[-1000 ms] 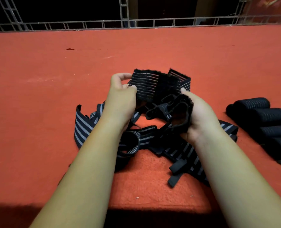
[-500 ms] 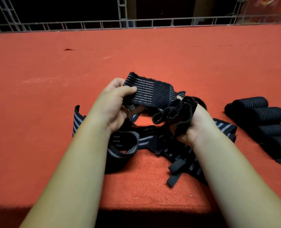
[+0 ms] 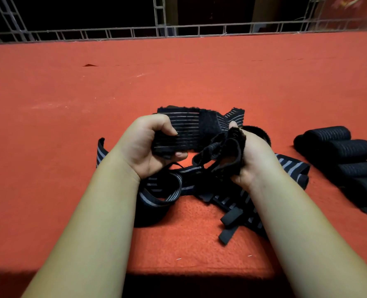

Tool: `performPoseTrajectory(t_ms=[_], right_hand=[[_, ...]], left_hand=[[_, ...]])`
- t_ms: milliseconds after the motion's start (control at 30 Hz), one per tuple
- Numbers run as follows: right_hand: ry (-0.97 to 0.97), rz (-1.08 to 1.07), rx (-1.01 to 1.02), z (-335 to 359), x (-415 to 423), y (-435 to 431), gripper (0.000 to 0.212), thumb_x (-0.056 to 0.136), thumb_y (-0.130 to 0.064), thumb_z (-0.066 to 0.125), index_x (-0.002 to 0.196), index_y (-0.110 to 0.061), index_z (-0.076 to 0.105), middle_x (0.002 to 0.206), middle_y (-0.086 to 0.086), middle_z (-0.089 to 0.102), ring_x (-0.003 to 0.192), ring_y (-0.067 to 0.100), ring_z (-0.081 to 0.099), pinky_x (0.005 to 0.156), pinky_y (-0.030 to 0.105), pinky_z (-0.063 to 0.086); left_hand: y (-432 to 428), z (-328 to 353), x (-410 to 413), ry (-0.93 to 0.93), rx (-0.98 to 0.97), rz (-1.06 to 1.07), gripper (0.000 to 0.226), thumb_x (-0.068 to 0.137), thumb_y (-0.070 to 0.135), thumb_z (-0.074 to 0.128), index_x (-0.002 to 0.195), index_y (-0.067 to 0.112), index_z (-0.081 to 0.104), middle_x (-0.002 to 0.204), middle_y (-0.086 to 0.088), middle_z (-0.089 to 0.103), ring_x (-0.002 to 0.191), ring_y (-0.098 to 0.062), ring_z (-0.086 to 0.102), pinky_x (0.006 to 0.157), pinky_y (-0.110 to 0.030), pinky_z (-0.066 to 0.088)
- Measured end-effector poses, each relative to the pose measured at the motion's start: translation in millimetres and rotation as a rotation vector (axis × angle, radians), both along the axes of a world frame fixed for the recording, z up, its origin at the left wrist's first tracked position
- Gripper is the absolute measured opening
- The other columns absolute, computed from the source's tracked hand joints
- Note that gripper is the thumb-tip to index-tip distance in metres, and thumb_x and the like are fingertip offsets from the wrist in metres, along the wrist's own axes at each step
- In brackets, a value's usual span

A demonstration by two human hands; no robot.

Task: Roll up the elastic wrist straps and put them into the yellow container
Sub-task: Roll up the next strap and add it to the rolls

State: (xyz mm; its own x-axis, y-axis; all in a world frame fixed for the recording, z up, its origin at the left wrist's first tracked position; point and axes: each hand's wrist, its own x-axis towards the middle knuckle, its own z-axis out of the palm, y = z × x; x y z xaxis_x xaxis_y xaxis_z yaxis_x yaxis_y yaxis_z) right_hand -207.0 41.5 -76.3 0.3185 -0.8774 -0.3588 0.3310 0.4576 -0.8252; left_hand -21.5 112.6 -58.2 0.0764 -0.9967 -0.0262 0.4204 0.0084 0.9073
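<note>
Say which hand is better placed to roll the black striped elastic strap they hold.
Likely the right hand: it grips the bunched end of the black striped elastic strap, while the left hand pinches its flat stretch, suited to feeding it in.

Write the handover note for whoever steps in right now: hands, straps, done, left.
Left hand grips the flat end of a striped strap; right hand grips a bunched end, apparently of the same strap.
Loose straps lie tangled on the red cloth under the hands.
Done: rolled straps in a row at right.
Left: roll the held one and the tangle; the yellow container is not in view.
</note>
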Motion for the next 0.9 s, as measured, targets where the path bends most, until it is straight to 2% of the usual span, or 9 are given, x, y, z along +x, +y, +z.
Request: performPoseTrajectory(t_ms=[100, 167, 333, 400, 500, 600, 733, 833, 900], right_hand=[[-0.065, -0.002, 0.023, 0, 1, 0, 0.045, 0.11, -0.038, 0.059, 0.146, -0.012, 0.064, 0.118, 0.014, 0.08, 0.092, 0.031, 0.082, 0.063, 0.044, 0.067], [-0.117, 0.0, 0.011, -1, 1, -1, 0.048, 0.11, -0.034, 0.06, 0.154, -0.017, 0.058, 0.125, 0.012, 0.079, 0.108, 0.033, 0.08, 0.08, 0.051, 0.069], [-0.126, -0.01, -0.037, -4, 0, -5, 0.043, 0.109, -0.037, 0.06, 0.142, -0.01, 0.067, 0.127, 0.015, 0.078, 0.114, 0.036, 0.077, 0.097, 0.057, 0.063], [-0.124, -0.04, -0.023, -3, -1, -7, 0.042, 0.111, -0.039, 0.058, 0.131, -0.005, 0.071, 0.122, 0.018, 0.079, 0.106, 0.036, 0.08, 0.089, 0.052, 0.067], [-0.163, -0.055, -0.012, -2, -4, -11, 0.04, 0.11, -0.036, 0.06, 0.135, -0.005, 0.069, 0.117, 0.017, 0.08, 0.099, 0.035, 0.081, 0.08, 0.049, 0.068], [-0.168, -0.063, -0.015, -2, -6, -12, 0.03, 0.113, -0.033, 0.058, 0.112, -0.006, 0.07, 0.083, 0.009, 0.078, 0.066, 0.024, 0.078, 0.059, 0.036, 0.064], [-0.184, -0.088, 0.003, 0, -6, -18, 0.027, 0.112, -0.014, 0.053, 0.115, -0.001, 0.077, 0.103, 0.015, 0.082, 0.084, 0.029, 0.083, 0.068, 0.041, 0.068], [-0.232, -0.072, 0.024, 4, -9, -17, 0.028, 0.105, -0.001, 0.052, 0.109, 0.001, 0.079, 0.105, 0.017, 0.082, 0.089, 0.029, 0.083, 0.078, 0.042, 0.069], [-0.235, -0.027, 0.002, 5, -12, -15, 0.028, 0.106, 0.0, 0.05, 0.101, 0.002, 0.077, 0.091, 0.014, 0.081, 0.073, 0.025, 0.082, 0.059, 0.033, 0.066]], left_hand=[[1, -1, -1, -0.002, 0.016, 0.051, 0.052, 0.067, 0.005, 0.053, 0.118, 0.001, 0.063, 0.105, -0.017, 0.065, 0.083, -0.027, 0.063, 0.064, -0.035, 0.046], [2, 0, -3, 0.008, 0.017, 0.074, 0.048, 0.07, 0.004, 0.053, 0.116, 0.002, 0.065, 0.101, -0.015, 0.07, 0.079, -0.025, 0.067, 0.063, -0.033, 0.052], [6, -1, -4, 0.023, -0.026, -0.041, 0.052, 0.074, -0.001, 0.051, 0.122, 0.017, 0.057, 0.106, -0.009, 0.066, 0.079, -0.022, 0.065, 0.057, -0.029, 0.048], [5, -2, -2, -0.005, -0.043, -0.092, 0.053, 0.075, 0.0, 0.048, 0.123, 0.021, 0.056, 0.108, -0.007, 0.065, 0.083, -0.024, 0.063, 0.063, -0.033, 0.048], [4, -3, -1, -0.006, -0.034, -0.076, 0.054, 0.076, 0.006, 0.05, 0.129, 0.011, 0.06, 0.113, -0.013, 0.068, 0.088, -0.029, 0.067, 0.069, -0.037, 0.052], [4, -2, -7, -0.014, 0.0, -0.027, 0.05, 0.076, 0.006, 0.058, 0.126, 0.003, 0.066, 0.11, -0.016, 0.073, 0.088, -0.028, 0.071, 0.073, -0.038, 0.06], [0, 2, -4, 0.134, -0.055, 0.161, 0.023, 0.087, 0.002, 0.063, 0.106, 0.014, 0.063, 0.092, -0.011, 0.074, 0.083, -0.027, 0.073, 0.083, -0.045, 0.062], [-4, 1, 5, 0.045, -0.049, 0.407, 0.029, 0.098, -0.006, 0.063, 0.111, 0.019, 0.057, 0.087, -0.009, 0.072, 0.071, -0.025, 0.073, 0.064, -0.044, 0.065], [-4, -1, 5, -0.146, -0.052, 0.519, 0.032, 0.099, -0.006, 0.066, 0.117, 0.019, 0.061, 0.077, -0.002, 0.073, 0.062, -0.023, 0.071, 0.053, -0.04, 0.062]])
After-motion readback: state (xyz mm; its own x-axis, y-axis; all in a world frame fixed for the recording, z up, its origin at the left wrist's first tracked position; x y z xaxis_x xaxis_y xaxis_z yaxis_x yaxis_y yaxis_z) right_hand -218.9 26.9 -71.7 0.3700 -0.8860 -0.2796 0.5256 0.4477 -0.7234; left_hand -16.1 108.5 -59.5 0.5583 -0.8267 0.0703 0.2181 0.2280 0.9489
